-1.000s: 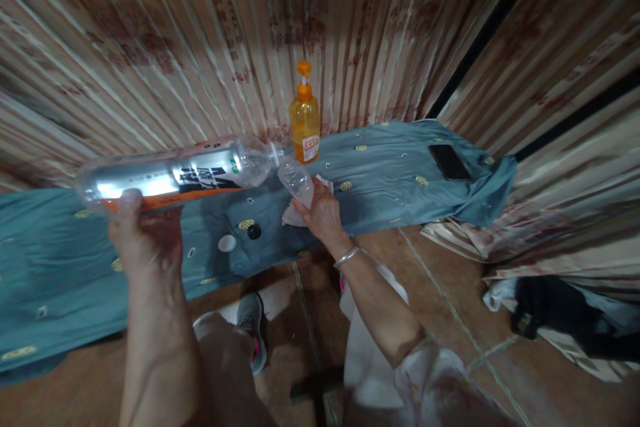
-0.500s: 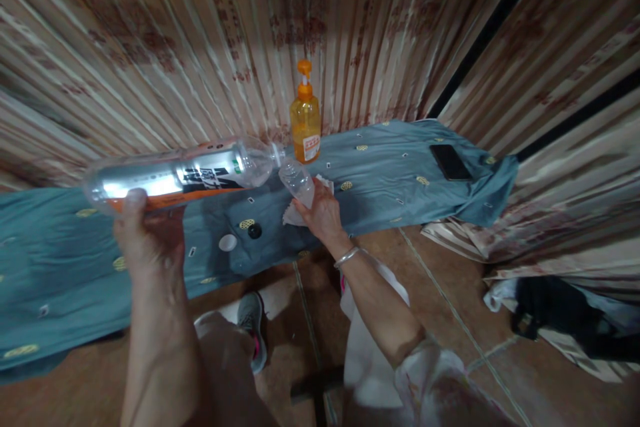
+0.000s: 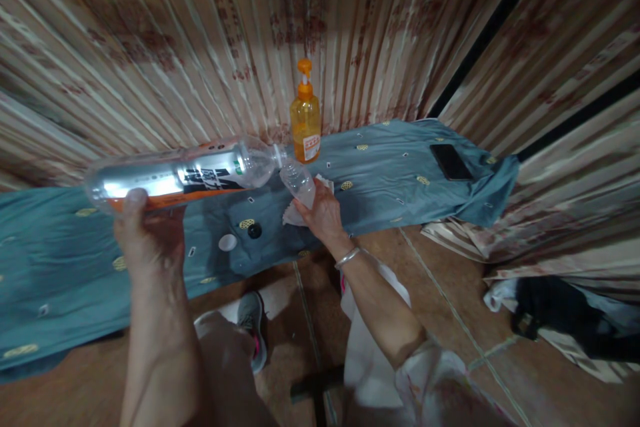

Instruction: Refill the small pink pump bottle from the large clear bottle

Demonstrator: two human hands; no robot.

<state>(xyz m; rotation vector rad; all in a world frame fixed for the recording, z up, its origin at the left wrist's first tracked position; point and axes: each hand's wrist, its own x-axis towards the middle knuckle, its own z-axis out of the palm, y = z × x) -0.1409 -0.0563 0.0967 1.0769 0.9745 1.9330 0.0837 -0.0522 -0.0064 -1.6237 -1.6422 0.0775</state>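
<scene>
My left hand [image 3: 150,230] is closed around the lower part of a large clear plastic bottle [image 3: 210,173] with a silver, black and orange label. The bottle lies nearly level in the air, its neck pointing right. That neck meets the mouth of a small clear plastic bottle [image 3: 297,180], tilted up to the left. My right hand [image 3: 320,210] grips the small bottle near its lower end. Beneath this hand shows a white tissue or cloth [image 3: 295,215]; whether the fingers hold it too I cannot tell. Liquid passing between the bottles cannot be made out.
An orange pump bottle [image 3: 305,123] stands behind the bottle necks on a teal cloth-covered bench [image 3: 380,207]. A white cap [image 3: 227,242] and a black cap [image 3: 255,231] lie near the front edge. A black phone [image 3: 451,162] rests at the right. Pleated curtains [image 3: 210,47] hang behind.
Both hands and both bottles hold almost the same place. The large bottle's neck and the small bottle have shifted very slightly right and down.
</scene>
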